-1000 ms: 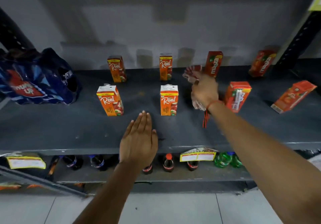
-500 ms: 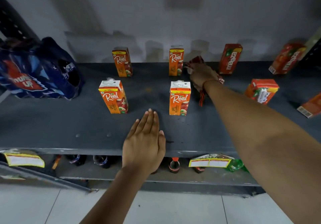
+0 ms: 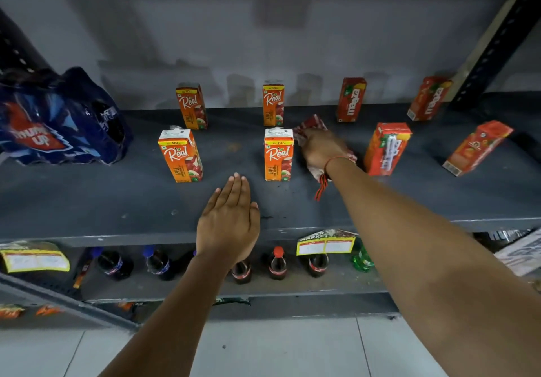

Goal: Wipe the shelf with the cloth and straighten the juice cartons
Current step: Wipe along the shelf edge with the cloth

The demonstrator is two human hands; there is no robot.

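My right hand presses the crumpled red-and-white checked cloth on the dark grey metal shelf, left hand flat and empty; sweeping sideways, I judge, could topple the orange Real carton just left.

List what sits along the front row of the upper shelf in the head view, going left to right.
Blue soda pack → left Real carton → second Real carton → right hand on the cloth → front Maaza carton → tilted orange carton.
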